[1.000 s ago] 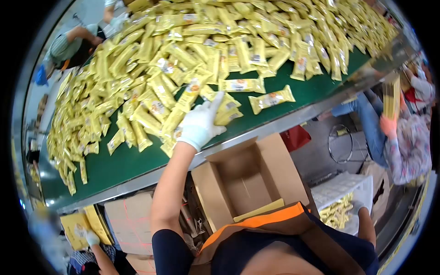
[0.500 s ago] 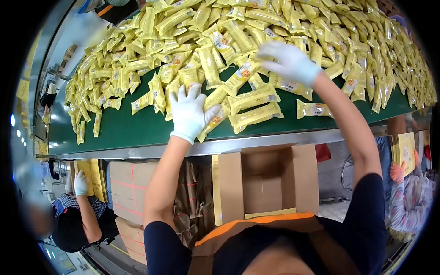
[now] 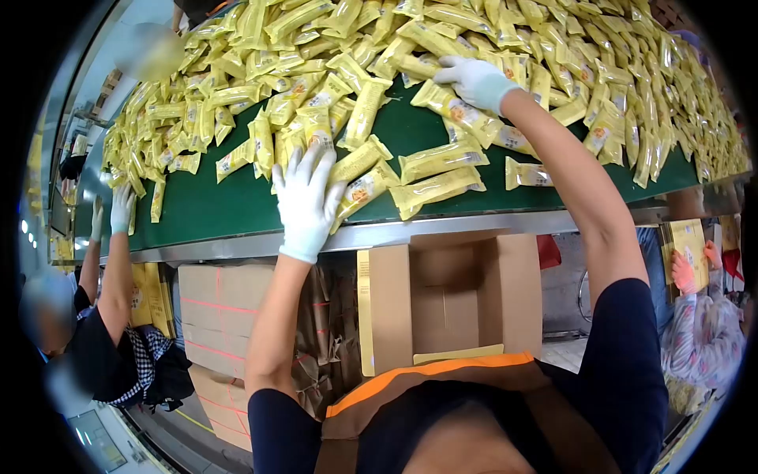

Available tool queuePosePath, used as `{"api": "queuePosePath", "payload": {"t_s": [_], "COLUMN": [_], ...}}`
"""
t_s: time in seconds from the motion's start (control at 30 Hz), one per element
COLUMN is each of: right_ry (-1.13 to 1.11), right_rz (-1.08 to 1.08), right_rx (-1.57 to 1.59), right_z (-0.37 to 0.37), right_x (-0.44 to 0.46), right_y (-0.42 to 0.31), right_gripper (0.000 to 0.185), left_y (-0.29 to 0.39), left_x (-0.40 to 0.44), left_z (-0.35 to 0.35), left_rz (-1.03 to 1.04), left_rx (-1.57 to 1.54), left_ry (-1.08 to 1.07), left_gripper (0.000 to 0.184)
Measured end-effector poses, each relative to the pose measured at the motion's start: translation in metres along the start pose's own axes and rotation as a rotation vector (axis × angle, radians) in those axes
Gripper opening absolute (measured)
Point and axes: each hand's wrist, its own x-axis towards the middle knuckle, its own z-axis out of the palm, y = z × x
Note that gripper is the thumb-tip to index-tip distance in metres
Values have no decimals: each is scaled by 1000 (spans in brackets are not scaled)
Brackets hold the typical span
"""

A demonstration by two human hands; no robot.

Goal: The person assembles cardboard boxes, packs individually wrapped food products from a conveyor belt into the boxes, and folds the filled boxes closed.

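Note:
Yellow snack packets (image 3: 438,192) with printed wrappers lie heaped on a green belt (image 3: 213,201). My left hand (image 3: 306,204), in a white glove, rests near the belt's front edge with its fingers spread. Its fingertips touch the packets there, and one printed packet (image 3: 365,192) lies right beside the thumb. Farther back, my right hand (image 3: 479,84), also gloved, reaches over the heap with fingers stretched out. It is just above a slanting packet (image 3: 459,110); whether it touches that packet is hard to tell. Neither hand grips anything that I can see.
Below the belt's metal edge (image 3: 395,235) stands an open cardboard box (image 3: 395,308). Strapped flat cartons (image 3: 217,308) are stacked to its left. A co-worker's gloved hands (image 3: 121,209) reach the belt at far left; another person's hands (image 3: 683,272) are by a yellow carton at right.
My right hand has moved slightly back, and green belt now shows between the packets in front of it. My left hand has shifted slightly left and nearer. The left co-worker's hands have come to the belt.

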Motion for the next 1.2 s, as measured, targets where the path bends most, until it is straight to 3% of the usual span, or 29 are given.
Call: {"api": "queuePosePath", "payload": {"t_s": [0.03, 0.1, 0.13, 0.2, 0.3, 0.4, 0.5, 0.57, 0.63, 0.7, 0.73, 0.77, 0.83, 0.87, 0.97, 1.1, 1.17, 1.2], "right_ry": [104, 228, 206, -66, -127, -192, -135, 203, 234, 112, 34, -87, -201, -89, 114, -12, 52, 99], "right_rz": [-5, -52, -154, -305, -385, -432, 177, 292, 399, 360, 421, 338, 193, 164, -32, 3, 11, 69], "right_rx": [35, 215, 268, 369, -45, 81, 490, 634, 805, 692, 568, 344, 255, 186, -21, 72, 4, -1], "right_z": [-9, -28, -22, -12, -3, -2, -52, -67, -60, -64, -64, -52, -37, -29, -19, -22, -34, -40], "right_x": [-17, -50, -66, -93, -102, -117, -165, -192, -207, -209, -204, -195, -190, -187, -193, -231, -243, -245], "right_y": [-6, -31, -45, -84, -110, -91, -78, -49, 6, 34, 33, 41, 19, 11, 2, -8, -5, -7], "right_gripper": [31, 24, 23, 25, 36, 39, 36, 40, 47, 54, 60, 55, 48, 39, 40, 57, 61, 63], "left_y": [0, 5, 12, 32, 45, 35, 30, 10, 16, 0, -2, -20, -37, -24, -7, -32, -40, -42], "left_x": [-4, -18, -19, -16, -10, -17, -29, -36, -3, 22, 36, 45, 53, 55, 57, 51, 45, 40], "left_z": [-4, -12, -12, -18, -9, -10, -29, -18, -40, -35, -27, -9, 19, 11, 4, 14, 12, 12], "left_rz": [60, 13, 93, 56, 14, -7, -63, -85, -668, -609, -580, -300, -161, -189, -273, -291, -320, -238], "left_rx": [-3, -213, -139, -24, 87, -60, -310, -420, -968, -1026, -913, -652, -469, -422, -399, -519, -642, -443], "left_ry": [45, -171, -117, -182, -279, -289, -268, 1, -98, -153, -206, -265, -540, -573, -661, -584, -538, -580], "left_gripper": [43, 37, 34, 43, 52, 53, 53, 54, 56, 57, 58, 61, 64, 64, 68, 74, 71, 68]}}
